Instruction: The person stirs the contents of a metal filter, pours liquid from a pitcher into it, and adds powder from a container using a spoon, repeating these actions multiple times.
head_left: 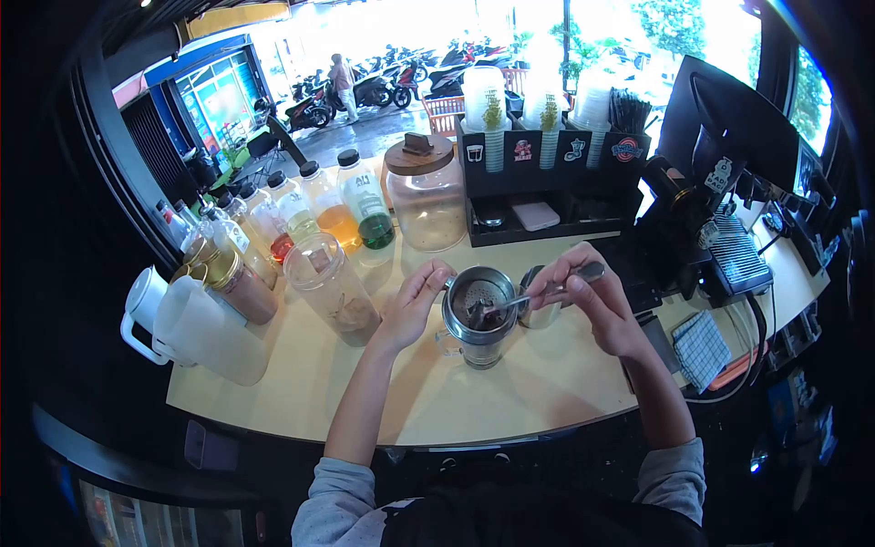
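Observation:
A round metal filter cup (pixel 453 321) sits on top of a clear glass mug (pixel 481 354) near the middle of the counter. Wet dark grounds (pixel 483 312) and some brown liquid show inside it. On its left rim, the thumb and fingers of my left hand (pixel 415 305) are closed on the cup's small handle. My right hand (pixel 592 296) grips a metal spoon (pixel 521 300), whose tip dips into the dark grounds. Just behind the spoon, a small jar (pixel 540 316) is partly hidden by my right hand.
Left of my hand stands a clear canister (pixel 333 290) of brown powder. Syrup bottles (pixel 366 205), white pitchers (pixel 200 328) and a wooden-lidded jar (pixel 426 205) line the counter (pixel 310 401). A black cup organizer (pixel 556 182) stands behind; a coffee machine (pixel 729 255) and a checked cloth (pixel 702 349) are right.

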Demonstrator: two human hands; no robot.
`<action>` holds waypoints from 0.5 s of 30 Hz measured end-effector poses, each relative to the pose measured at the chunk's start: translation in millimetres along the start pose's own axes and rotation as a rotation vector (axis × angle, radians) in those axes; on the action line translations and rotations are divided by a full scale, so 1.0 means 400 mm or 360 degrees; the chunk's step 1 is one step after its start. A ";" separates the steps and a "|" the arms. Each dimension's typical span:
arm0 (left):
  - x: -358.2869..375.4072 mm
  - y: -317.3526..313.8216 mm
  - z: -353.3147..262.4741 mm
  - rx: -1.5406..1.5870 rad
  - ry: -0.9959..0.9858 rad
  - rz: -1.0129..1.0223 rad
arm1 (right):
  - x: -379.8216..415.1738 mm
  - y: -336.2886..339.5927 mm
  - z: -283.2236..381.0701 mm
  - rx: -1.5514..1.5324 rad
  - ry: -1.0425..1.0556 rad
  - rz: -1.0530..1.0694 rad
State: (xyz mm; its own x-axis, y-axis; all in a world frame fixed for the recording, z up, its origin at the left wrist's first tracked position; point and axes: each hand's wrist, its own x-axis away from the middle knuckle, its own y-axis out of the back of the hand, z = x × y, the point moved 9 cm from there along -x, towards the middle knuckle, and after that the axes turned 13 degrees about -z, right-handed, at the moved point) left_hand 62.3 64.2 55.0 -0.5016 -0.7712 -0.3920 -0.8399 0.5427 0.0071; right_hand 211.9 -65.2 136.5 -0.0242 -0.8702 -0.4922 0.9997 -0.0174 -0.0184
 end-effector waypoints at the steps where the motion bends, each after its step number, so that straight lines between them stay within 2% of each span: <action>1: -0.001 -0.001 -0.008 0.0010 -0.0002 -0.0008 | -0.004 -0.006 0.001 0.0000 0.0001 0.0000; 13: -0.012 -0.004 -0.065 -0.0210 -0.0090 0.0041 | -0.057 -0.020 0.013 0.0080 -0.0040 0.0099; 15: -0.012 -0.003 -0.068 -0.0230 -0.0105 0.0040 | -0.067 0.004 0.011 0.0145 -0.0133 0.0058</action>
State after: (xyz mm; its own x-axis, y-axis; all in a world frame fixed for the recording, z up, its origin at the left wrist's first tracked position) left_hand 60.2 58.3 81.9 -0.5120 -0.7320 -0.4496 -0.8508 0.5043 0.1478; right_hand 214.1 -44.2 153.3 0.0088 -0.9089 -0.4170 0.9965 -0.0266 0.0789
